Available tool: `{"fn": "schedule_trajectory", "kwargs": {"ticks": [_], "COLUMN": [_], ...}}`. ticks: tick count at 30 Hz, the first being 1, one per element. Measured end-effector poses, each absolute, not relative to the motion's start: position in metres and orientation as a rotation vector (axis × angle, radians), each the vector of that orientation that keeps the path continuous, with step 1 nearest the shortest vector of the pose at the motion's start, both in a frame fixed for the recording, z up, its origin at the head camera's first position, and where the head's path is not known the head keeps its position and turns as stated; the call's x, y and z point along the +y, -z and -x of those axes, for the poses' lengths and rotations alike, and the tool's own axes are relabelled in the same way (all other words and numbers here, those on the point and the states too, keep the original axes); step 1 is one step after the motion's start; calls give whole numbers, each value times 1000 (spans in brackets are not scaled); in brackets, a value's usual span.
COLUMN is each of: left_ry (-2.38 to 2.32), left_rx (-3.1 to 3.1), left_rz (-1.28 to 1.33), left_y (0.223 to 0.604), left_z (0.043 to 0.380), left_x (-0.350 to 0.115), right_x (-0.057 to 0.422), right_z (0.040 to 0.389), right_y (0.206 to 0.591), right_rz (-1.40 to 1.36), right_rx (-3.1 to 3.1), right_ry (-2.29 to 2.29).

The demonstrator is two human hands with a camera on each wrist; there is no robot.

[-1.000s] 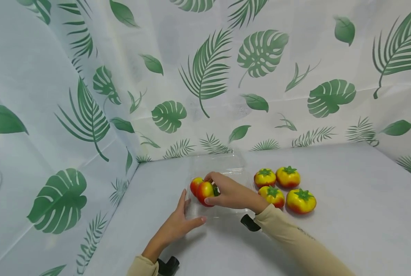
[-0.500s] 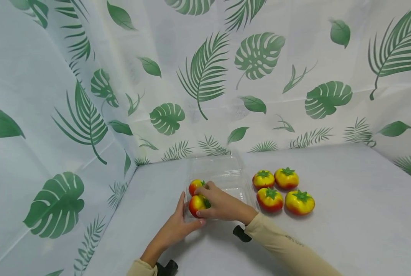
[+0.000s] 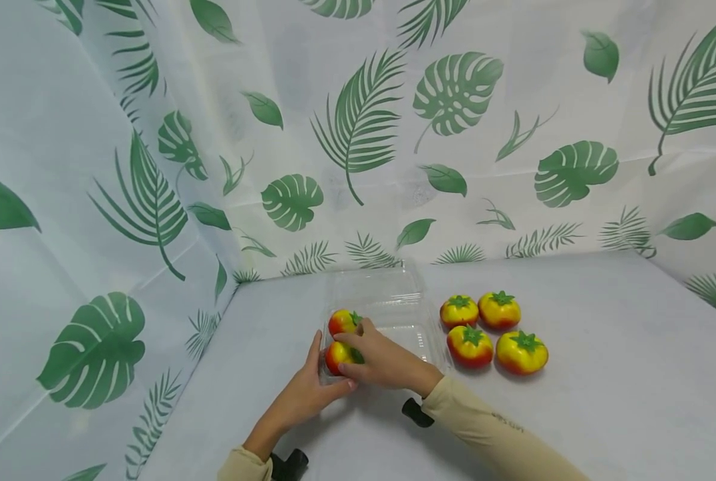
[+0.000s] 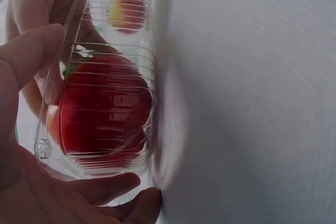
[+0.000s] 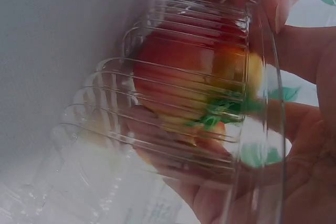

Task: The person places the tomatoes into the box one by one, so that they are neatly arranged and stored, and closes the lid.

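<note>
My right hand pinches a red-and-yellow artificial persimmon with a green calyx. The fruit sits low in the near left corner of a clear hinged plastic container. Just behind it, inside the same container, is a second persimmon. My left hand spreads around that corner, index finger along the left side and thumb along the front. In the left wrist view, the red side of the held persimmon shows through the ribbed wall. Through the plastic, the right wrist view shows its green calyx.
Right of the container stand several more persimmons, grouped close together. The container's lid lies folded back toward the leaf-printed curtain. A white cloth covers the table.
My right hand has lowered the persimmon toward me and left, from beside the other one into the container's near left corner. The left hand has stayed nearly in place.
</note>
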State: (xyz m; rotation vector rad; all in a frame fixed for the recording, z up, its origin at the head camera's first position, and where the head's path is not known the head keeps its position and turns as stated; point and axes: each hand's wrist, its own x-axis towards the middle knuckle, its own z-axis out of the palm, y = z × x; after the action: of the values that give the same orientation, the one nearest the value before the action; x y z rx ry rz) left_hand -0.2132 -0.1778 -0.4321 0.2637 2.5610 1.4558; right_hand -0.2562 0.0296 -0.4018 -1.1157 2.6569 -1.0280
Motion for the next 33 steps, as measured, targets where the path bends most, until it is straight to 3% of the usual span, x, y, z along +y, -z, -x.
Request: {"fn": "schedule_trajectory", "kwargs": {"ticks": [21, 33], "left_ry": [-1427, -1395], "left_rx": [2585, 2590], "left_rz": [-246, -209], "left_y": [433, 433], "left_z": [213, 214], "left_x": [-176, -174], "right_x": [34, 63], "right_z": [257, 265], "right_y": [398, 374], "right_rz": [1034, 938], "right_rx": [2632, 2700], "right_ry": [1067, 1127]}}
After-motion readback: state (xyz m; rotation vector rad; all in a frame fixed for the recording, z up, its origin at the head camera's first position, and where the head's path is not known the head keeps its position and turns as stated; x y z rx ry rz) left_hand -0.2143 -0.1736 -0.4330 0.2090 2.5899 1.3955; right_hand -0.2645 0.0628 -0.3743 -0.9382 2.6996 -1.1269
